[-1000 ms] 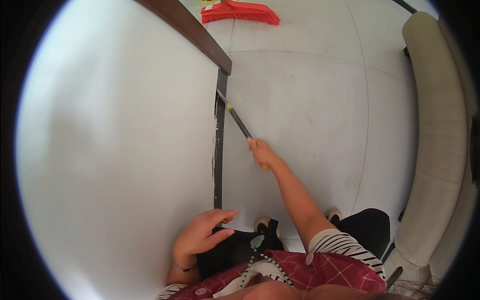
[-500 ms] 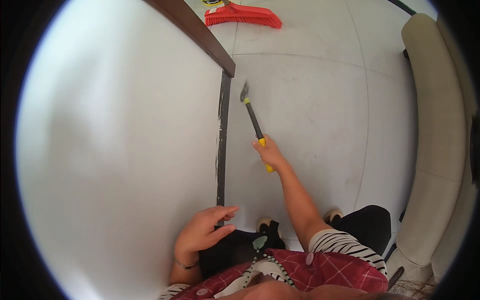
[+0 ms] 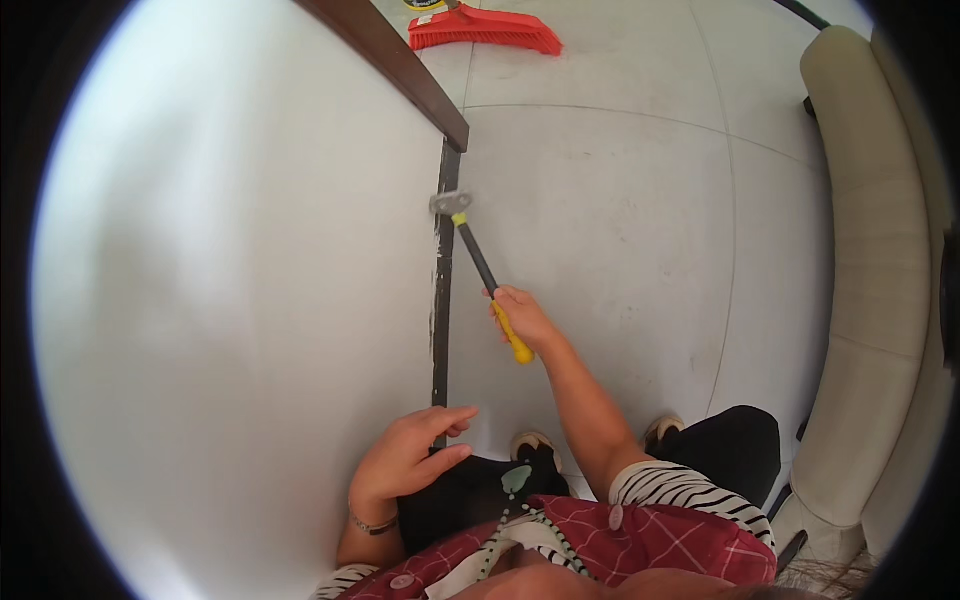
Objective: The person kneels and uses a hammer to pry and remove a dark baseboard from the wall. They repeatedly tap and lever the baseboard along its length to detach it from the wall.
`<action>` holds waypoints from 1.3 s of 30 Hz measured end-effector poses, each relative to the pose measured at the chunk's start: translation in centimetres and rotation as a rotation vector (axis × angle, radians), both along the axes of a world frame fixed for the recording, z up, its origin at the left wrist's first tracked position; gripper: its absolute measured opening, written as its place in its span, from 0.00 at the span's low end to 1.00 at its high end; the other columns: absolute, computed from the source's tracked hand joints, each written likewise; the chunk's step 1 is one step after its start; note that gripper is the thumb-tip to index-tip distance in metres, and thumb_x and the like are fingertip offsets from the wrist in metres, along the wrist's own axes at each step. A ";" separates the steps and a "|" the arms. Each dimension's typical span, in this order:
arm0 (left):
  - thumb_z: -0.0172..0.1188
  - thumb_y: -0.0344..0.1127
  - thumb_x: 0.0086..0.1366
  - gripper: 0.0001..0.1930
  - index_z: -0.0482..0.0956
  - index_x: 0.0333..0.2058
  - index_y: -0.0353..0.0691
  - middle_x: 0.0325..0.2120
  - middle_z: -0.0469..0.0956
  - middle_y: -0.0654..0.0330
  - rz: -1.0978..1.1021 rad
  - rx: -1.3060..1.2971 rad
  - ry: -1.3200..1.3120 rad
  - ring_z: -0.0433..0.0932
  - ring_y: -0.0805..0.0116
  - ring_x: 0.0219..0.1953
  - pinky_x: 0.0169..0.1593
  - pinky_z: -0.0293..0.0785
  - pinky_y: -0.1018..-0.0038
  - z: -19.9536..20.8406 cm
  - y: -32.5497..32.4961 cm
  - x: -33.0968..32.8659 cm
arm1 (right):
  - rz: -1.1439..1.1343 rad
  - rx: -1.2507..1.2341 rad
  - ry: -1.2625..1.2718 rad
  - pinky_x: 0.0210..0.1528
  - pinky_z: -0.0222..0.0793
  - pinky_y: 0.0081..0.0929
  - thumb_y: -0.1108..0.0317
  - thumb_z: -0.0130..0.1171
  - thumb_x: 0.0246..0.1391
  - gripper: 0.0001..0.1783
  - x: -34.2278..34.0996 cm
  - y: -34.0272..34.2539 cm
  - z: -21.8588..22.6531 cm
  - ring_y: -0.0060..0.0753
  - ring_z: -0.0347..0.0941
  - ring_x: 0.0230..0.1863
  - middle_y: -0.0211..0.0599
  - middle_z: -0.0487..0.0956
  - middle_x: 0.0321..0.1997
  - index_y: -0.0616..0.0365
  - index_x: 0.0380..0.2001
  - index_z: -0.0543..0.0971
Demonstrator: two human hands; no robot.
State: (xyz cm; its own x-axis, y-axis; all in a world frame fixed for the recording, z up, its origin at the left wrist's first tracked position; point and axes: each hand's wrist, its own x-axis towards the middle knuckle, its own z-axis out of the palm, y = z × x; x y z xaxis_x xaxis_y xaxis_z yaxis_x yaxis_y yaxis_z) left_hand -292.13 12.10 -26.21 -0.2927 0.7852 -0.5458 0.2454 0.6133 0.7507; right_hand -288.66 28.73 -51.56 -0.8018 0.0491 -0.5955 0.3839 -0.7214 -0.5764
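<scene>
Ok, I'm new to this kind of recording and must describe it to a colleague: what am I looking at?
There is no robot here, just a person's two bare hands. The view comes from a fisheye camera worn on the head, looking down, so straight edges bend near the rim.

The right hand grips the yellow handle of a scraper-like tool; its metal head is over a dark strip beside the pale wall. Whether it touches is hard to tell. The left hand holds nothing, near the strip's lower end.

On the tiled floor are a red broom head and, at right, a beige padded seat.
</scene>
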 end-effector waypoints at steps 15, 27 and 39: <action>0.61 0.29 0.57 0.23 0.71 0.53 0.36 0.38 0.77 0.52 -0.011 0.015 -0.044 0.77 0.61 0.39 0.44 0.74 0.70 -0.3 -0.6 0.4 | 0.153 0.171 0.006 0.15 0.64 0.27 0.50 0.37 0.64 0.22 -4.6 3.6 0.0 0.23 0.63 0.16 0.31 0.67 0.18 0.60 0.36 0.68; 0.62 0.32 0.57 0.22 0.72 0.51 0.37 0.38 0.77 0.52 -0.007 0.050 -0.037 0.78 0.59 0.38 0.42 0.74 0.69 -0.2 -1.2 -0.1 | 0.210 0.188 -0.003 0.12 0.62 0.27 0.51 0.38 0.63 0.22 -4.3 4.4 0.5 0.25 0.62 0.12 0.32 0.66 0.17 0.62 0.35 0.68; 0.61 0.29 0.57 0.22 0.72 0.52 0.37 0.37 0.78 0.52 0.004 0.062 -0.031 0.78 0.62 0.37 0.43 0.74 0.70 -0.9 -1.2 -0.8 | 0.340 0.192 -0.116 0.13 0.62 0.26 0.51 0.38 0.63 0.23 0.9 0.2 2.5 0.24 0.63 0.13 0.31 0.66 0.17 0.63 0.37 0.68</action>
